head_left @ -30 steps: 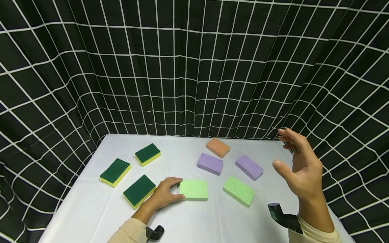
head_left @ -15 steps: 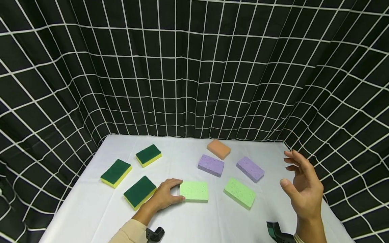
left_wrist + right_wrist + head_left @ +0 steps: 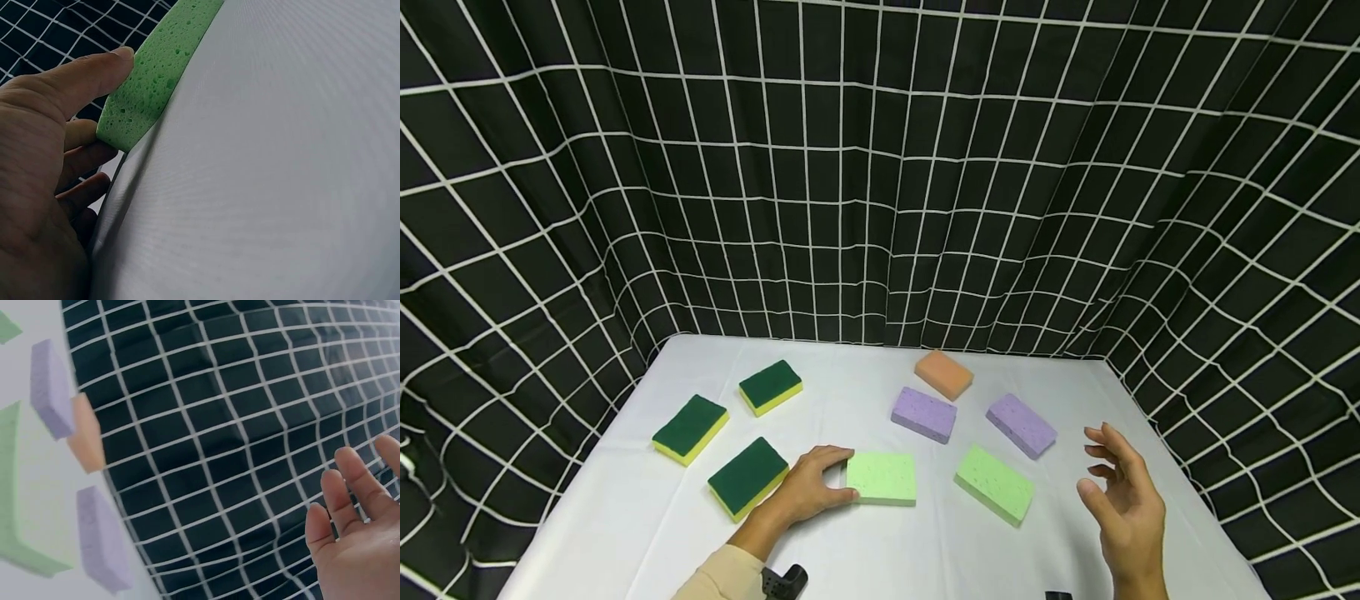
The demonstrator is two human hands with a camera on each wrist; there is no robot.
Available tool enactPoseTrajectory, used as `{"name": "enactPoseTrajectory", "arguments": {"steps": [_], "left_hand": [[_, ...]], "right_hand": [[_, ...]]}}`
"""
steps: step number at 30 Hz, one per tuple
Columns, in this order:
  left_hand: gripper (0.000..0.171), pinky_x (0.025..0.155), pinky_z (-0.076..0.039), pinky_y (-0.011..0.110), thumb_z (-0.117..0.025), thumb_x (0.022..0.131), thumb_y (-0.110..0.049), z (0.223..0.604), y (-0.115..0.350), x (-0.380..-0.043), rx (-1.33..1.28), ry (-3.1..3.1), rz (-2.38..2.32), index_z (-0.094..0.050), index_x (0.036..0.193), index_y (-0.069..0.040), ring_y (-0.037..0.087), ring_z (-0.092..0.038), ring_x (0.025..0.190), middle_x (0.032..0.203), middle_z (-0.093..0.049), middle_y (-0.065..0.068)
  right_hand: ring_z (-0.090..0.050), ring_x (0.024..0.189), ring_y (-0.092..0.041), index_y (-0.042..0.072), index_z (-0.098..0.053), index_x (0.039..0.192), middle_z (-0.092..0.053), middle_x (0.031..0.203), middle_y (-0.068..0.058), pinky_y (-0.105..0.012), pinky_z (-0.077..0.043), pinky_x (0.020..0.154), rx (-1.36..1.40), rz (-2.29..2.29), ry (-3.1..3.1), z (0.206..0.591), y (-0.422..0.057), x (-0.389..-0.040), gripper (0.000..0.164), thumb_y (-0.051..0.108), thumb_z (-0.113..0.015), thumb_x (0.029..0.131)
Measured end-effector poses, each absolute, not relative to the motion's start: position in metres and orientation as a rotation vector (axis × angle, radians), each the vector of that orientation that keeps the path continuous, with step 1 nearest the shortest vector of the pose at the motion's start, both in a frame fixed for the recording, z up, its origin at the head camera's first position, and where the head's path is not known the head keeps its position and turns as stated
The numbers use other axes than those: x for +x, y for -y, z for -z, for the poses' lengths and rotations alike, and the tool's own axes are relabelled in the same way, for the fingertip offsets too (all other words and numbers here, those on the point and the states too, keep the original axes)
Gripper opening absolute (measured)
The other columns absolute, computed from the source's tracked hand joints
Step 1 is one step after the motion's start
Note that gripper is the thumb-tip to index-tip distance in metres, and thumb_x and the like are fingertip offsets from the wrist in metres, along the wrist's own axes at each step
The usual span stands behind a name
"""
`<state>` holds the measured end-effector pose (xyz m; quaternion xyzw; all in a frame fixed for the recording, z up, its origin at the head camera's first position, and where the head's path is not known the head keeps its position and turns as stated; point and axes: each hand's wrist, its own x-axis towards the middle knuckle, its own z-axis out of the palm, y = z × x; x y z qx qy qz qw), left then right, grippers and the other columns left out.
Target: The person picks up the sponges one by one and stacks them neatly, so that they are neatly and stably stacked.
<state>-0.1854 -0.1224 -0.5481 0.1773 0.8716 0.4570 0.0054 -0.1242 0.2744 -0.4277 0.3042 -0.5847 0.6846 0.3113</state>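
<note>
My left hand (image 3: 811, 483) holds a light green sponge (image 3: 882, 477) at its left end, thumb on the near side and index finger at the far left corner. In the left wrist view the thumb (image 3: 106, 70) presses against the pitted side of the sponge (image 3: 153, 75), which lies flat on the cloth. Over the right part of the table, my right hand (image 3: 1126, 512) is in the air with fingers apart and loosely bent, holding nothing. Nearest to it are a second light green sponge (image 3: 995, 485) and a purple sponge (image 3: 1021, 426).
On the left lie green-and-yellow scrub sponges (image 3: 748, 478), three in all, one close beside my left wrist. Another purple sponge (image 3: 923, 414) and an orange sponge (image 3: 944, 374) lie further back. Black grid-patterned curtains (image 3: 880, 183) surround the white-covered table (image 3: 842, 392).
My right hand has come down and slightly left, from higher up at the table's right side. My left hand stays at the green sponge. The head view has shifted slightly.
</note>
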Motion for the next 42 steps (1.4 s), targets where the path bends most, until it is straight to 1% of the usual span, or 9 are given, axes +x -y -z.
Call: {"name": "enactPoseTrajectory", "arguments": {"steps": [11, 18, 24, 27, 30, 34, 37, 39, 42], "left_hand": [[0.068, 0.101, -0.034, 0.054, -0.080, 0.076, -0.043, 0.548, 0.121, -0.183, 0.566, -2.709, -1.421, -0.060, 0.131, -0.010, 0.033, -0.044, 0.124, 0.130, -0.055, 0.005], [0.067, 0.100, -0.034, 0.054, -0.080, 0.076, -0.042, 0.547, 0.122, -0.183, 0.572, -2.707, -1.426, -0.060, 0.131, -0.009, 0.033, -0.044, 0.124, 0.130, -0.055, 0.005], [0.068, 0.100, -0.034, 0.054, -0.080, 0.076, -0.043, 0.547, 0.121, -0.184, 0.560, -2.705, -1.427, -0.060, 0.131, -0.010, 0.034, -0.044, 0.124, 0.130, -0.054, 0.006], [0.068, 0.100, -0.034, 0.054, -0.080, 0.076, -0.043, 0.547, 0.121, -0.185, 0.566, -2.697, -1.438, -0.059, 0.132, -0.010, 0.034, -0.044, 0.124, 0.130, -0.054, 0.007], [0.068, 0.100, -0.035, 0.054, -0.079, 0.076, -0.044, 0.548, 0.122, -0.185, 0.575, -2.693, -1.434, -0.059, 0.132, -0.010, 0.033, -0.045, 0.124, 0.130, -0.054, 0.007], [0.069, 0.100, -0.035, 0.053, -0.079, 0.076, -0.044, 0.548, 0.122, -0.186, 0.584, -2.694, -1.434, -0.059, 0.132, -0.010, 0.032, -0.046, 0.123, 0.130, -0.055, 0.007], [0.069, 0.100, -0.035, 0.053, -0.079, 0.076, -0.044, 0.547, 0.122, -0.185, 0.583, -2.691, -1.440, -0.059, 0.132, -0.008, 0.032, -0.046, 0.123, 0.130, -0.055, 0.007], [0.070, 0.101, -0.035, 0.053, -0.080, 0.076, -0.043, 0.546, 0.122, -0.185, 0.585, -2.689, -1.443, -0.059, 0.132, -0.007, 0.032, -0.046, 0.123, 0.129, -0.055, 0.007], [0.069, 0.101, -0.035, 0.052, -0.080, 0.076, -0.042, 0.546, 0.123, -0.185, 0.592, -2.692, -1.447, -0.059, 0.132, -0.006, 0.031, -0.046, 0.124, 0.129, -0.056, 0.007]], "right_hand": [[-0.050, 0.109, -0.026, -0.022, -0.034, 0.135, -0.051, 0.125, -0.030, -0.025, -0.041, 0.084, 0.648, -1.825, 1.659, 0.460, -0.275, -0.118, 0.061, -0.029, -0.049, 0.077], [-0.050, 0.109, -0.021, -0.012, -0.039, 0.140, -0.053, 0.125, -0.021, -0.022, -0.041, 0.084, 0.405, -1.804, 1.840, 0.475, -0.275, -0.116, 0.064, -0.027, -0.052, 0.079], [-0.049, 0.106, -0.020, -0.008, -0.041, 0.140, -0.054, 0.124, -0.017, -0.021, -0.040, 0.082, 0.258, -1.730, 1.983, 0.494, -0.277, -0.119, 0.062, -0.023, -0.056, 0.082], [-0.049, 0.105, -0.019, -0.004, -0.043, 0.141, -0.055, 0.124, -0.015, -0.020, -0.040, 0.079, 0.137, -1.663, 2.087, 0.504, -0.277, -0.122, 0.061, -0.015, -0.061, 0.084], [-0.048, 0.105, -0.017, 0.002, -0.042, 0.143, -0.055, 0.126, -0.011, -0.019, -0.039, 0.079, 0.001, -1.568, 2.243, 0.513, -0.278, -0.123, 0.060, -0.002, -0.066, 0.088], [-0.043, 0.109, -0.017, 0.007, -0.037, 0.148, -0.049, 0.134, -0.010, -0.018, -0.038, 0.080, -0.054, -1.428, 2.476, 0.520, -0.281, -0.124, 0.068, 0.017, -0.070, 0.090], [-0.040, 0.116, -0.023, 0.006, -0.034, 0.148, -0.046, 0.137, -0.014, -0.029, -0.039, 0.088, -0.011, -1.322, 2.608, 0.526, -0.284, -0.126, 0.076, 0.026, -0.074, 0.087], [-0.039, 0.121, -0.031, 0.004, -0.034, 0.148, -0.045, 0.138, -0.017, -0.042, -0.037, 0.095, -0.001, -1.248, 2.691, 0.529, -0.284, -0.127, 0.083, 0.032, -0.077, 0.083], [-0.032, 0.128, -0.043, 0.001, -0.032, 0.147, -0.040, 0.141, -0.023, -0.064, -0.027, 0.098, -0.044, -1.186, 2.808, 0.530, -0.281, -0.128, 0.092, 0.040, -0.079, 0.079]]}}
